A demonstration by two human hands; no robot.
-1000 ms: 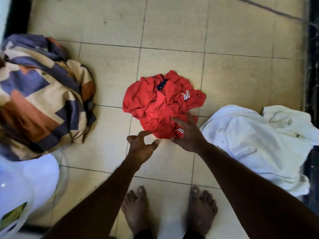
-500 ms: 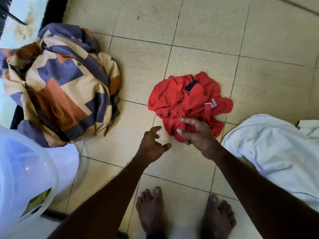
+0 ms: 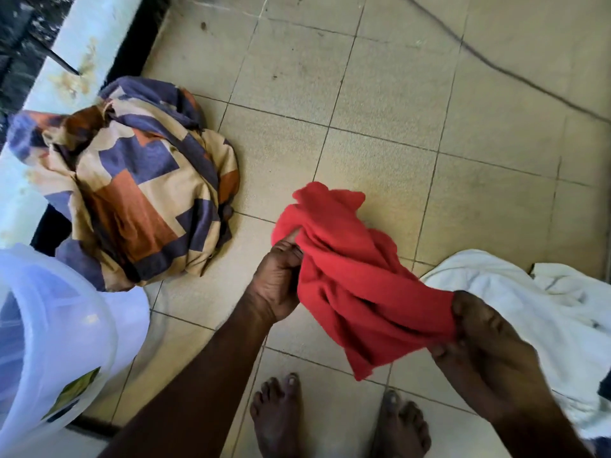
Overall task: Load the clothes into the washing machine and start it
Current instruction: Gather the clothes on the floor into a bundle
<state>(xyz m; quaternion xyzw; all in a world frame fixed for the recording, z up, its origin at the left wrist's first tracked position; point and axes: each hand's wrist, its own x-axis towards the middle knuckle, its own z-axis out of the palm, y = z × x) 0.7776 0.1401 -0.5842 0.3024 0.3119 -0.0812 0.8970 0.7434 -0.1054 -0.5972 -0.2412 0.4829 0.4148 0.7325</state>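
A crumpled red garment (image 3: 350,276) hangs above the tiled floor, stretched between both hands. My left hand (image 3: 277,282) grips its left side, fingers closed in the cloth. My right hand (image 3: 479,342) pinches its lower right end. A bundle of patterned cloth (image 3: 132,193) in purple, orange and beige lies on the floor to the left. A white cloth (image 3: 529,305) is spread on the floor at the right, partly behind my right arm. No washing machine body is plainly visible.
A translucent white plastic lid or tub (image 3: 49,342) with a sticker sits at the lower left. A pale ledge (image 3: 49,77) runs along the left. A dark cable (image 3: 496,66) crosses the tiles at the upper right. My bare feet (image 3: 281,414) stand at the bottom.
Both hands have closed on the red garment and lifted it off the floor. The view has shifted right, so the patterned bundle and ledge show more.
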